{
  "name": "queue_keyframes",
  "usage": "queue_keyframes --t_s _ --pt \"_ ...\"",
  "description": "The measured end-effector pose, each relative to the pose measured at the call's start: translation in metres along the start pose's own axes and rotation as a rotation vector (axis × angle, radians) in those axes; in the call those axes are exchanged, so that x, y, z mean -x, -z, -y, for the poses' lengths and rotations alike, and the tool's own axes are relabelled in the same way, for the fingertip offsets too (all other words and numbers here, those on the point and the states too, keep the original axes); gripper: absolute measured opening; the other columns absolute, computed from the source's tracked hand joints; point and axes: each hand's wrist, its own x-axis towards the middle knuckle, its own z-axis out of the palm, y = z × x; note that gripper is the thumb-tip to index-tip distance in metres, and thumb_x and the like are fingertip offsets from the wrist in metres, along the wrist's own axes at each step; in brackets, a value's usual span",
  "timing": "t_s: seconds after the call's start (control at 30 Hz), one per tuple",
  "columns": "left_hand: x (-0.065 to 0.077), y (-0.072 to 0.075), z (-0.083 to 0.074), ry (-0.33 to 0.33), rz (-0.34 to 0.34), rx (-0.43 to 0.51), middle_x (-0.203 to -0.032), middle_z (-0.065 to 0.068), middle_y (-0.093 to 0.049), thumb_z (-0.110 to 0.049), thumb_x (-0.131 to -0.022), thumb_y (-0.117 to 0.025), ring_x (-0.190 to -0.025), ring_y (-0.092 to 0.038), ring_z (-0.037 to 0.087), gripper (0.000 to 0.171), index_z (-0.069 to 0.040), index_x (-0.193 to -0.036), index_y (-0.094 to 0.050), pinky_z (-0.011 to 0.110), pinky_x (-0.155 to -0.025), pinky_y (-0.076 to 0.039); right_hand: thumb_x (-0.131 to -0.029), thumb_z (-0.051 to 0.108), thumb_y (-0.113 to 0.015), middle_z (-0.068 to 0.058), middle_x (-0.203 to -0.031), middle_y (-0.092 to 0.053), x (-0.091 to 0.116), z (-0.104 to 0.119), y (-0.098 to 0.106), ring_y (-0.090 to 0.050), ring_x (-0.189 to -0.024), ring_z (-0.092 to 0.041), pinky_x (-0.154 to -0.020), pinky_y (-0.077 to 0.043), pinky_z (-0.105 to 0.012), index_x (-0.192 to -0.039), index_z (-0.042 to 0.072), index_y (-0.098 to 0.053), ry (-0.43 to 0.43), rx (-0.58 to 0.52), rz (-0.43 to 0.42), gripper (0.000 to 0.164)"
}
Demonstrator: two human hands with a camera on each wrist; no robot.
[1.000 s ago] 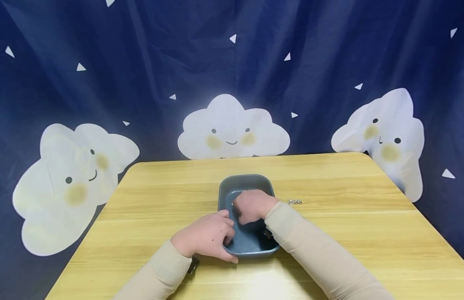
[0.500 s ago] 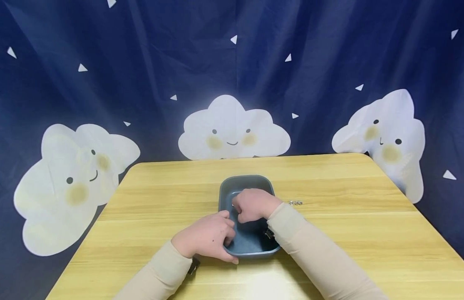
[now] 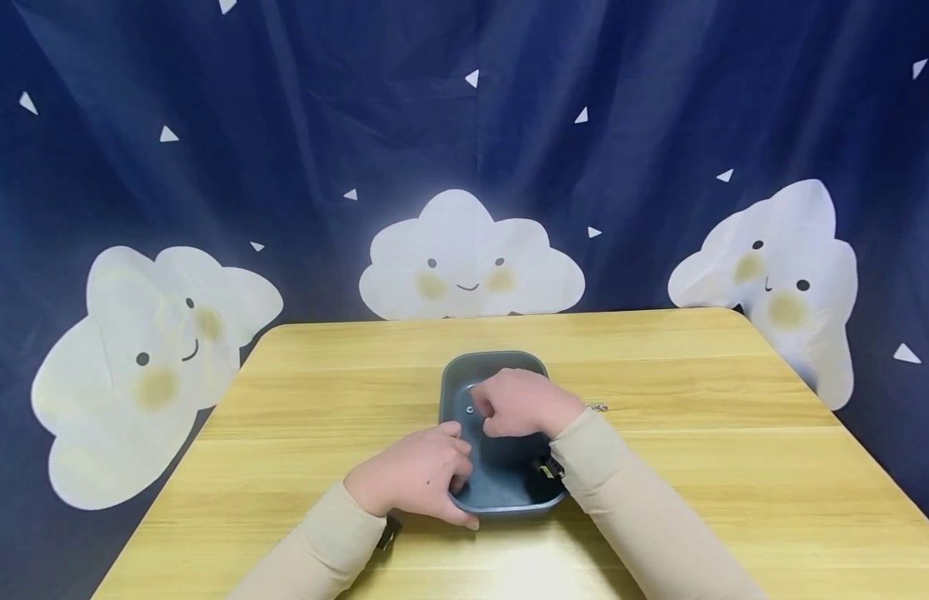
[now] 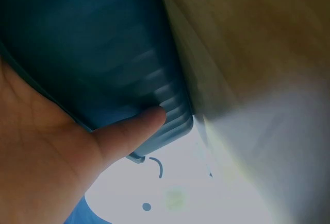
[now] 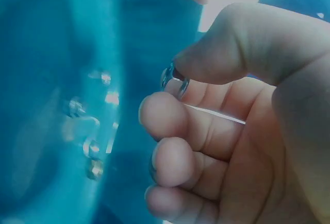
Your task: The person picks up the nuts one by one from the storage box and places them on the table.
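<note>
A dark blue-grey plastic bin (image 3: 501, 492) stands mid-table. My left hand (image 3: 415, 473) grips its near left wall; the thumb (image 4: 129, 134) presses the ribbed outer side, with the other fingers curled over the rim. Over the bin's inside, my right hand (image 3: 527, 404) pinches a small shiny metal nut (image 5: 174, 84) between thumb and index finger. Its remaining fingers curl toward the palm. Several blurred shiny metal pieces (image 5: 94, 147) lie on the bin's floor in the right wrist view. One small metal piece (image 3: 470, 410) shows left of that hand in the head view.
Several small metal nuts (image 3: 601, 407) sit on the wooden table (image 3: 704, 467) to the bin's right, partly hidden by the right wrist. A dark blue curtain (image 3: 629, 75) with white clouds hangs behind the table's far edge.
My right hand has shifted up and to the right within the bin, uncovering more of the small metal piece on its floor. The left hand keeps its grip in place.
</note>
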Motion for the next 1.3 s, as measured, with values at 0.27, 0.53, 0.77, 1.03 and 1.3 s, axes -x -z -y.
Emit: queue_keyframes --t_s 0.27,0.53,0.77,1.03,1.3 --pt "0.0 -0.001 0.001 0.008 0.003 -0.007 -0.062 -0.018 -0.036 -0.068 -0.071 -0.078 -0.07 -0.031 0.008 0.055 -0.028 -0.054 -0.045 0.022 -0.066 -0.027 -0.08 0.015 -0.066 0.01 -0.063 -0.049 0.016 -0.005 0.016 -0.047 -0.058 -0.011 -0.057 -0.039 -0.028 -0.074 0.022 -0.053 0.03 -0.025 -0.051 0.016" --pt "0.0 0.0 0.0 0.008 -0.004 -0.004 -0.063 -0.018 -0.035 -0.067 -0.07 -0.079 -0.07 -0.03 0.008 0.055 -0.028 -0.054 -0.044 0.022 -0.066 -0.027 -0.079 0.013 -0.065 0.01 -0.067 -0.05 0.03 -0.015 0.027 -0.048 -0.062 -0.011 -0.059 -0.04 -0.03 -0.078 0.019 -0.057 0.037 -0.044 -0.068 0.01" --pt "0.0 0.003 -0.002 0.02 0.005 -0.004 -0.063 -0.019 -0.036 -0.068 -0.07 -0.079 -0.071 -0.03 0.009 0.055 -0.028 -0.055 -0.045 0.021 -0.066 -0.028 -0.078 0.012 -0.064 0.008 -0.068 -0.051 0.041 -0.03 0.031 -0.048 -0.063 -0.013 -0.06 -0.04 -0.031 -0.079 0.018 -0.058 -0.009 -0.069 -0.086 0.008" --pt "0.0 0.003 -0.003 0.032 0.007 -0.006 -0.064 -0.019 -0.036 -0.067 -0.069 -0.08 -0.071 -0.03 0.009 0.054 -0.028 -0.055 -0.045 0.02 -0.064 -0.028 -0.076 0.011 -0.063 0.007 -0.07 -0.052 0.053 -0.057 0.029 -0.05 -0.067 -0.015 -0.063 -0.041 -0.033 -0.077 0.017 -0.058 -0.074 -0.076 -0.115 0.007" --pt "0.001 0.003 -0.002 0.03 0.007 -0.01 -0.064 -0.02 -0.036 -0.067 -0.069 -0.08 -0.071 -0.03 0.009 0.053 -0.028 -0.055 -0.046 0.02 -0.065 -0.028 -0.076 0.011 -0.063 0.007 -0.07 -0.055 0.063 -0.085 0.027 -0.052 -0.067 -0.014 -0.064 -0.042 -0.034 -0.078 0.017 -0.058 -0.148 -0.11 -0.118 0.008"
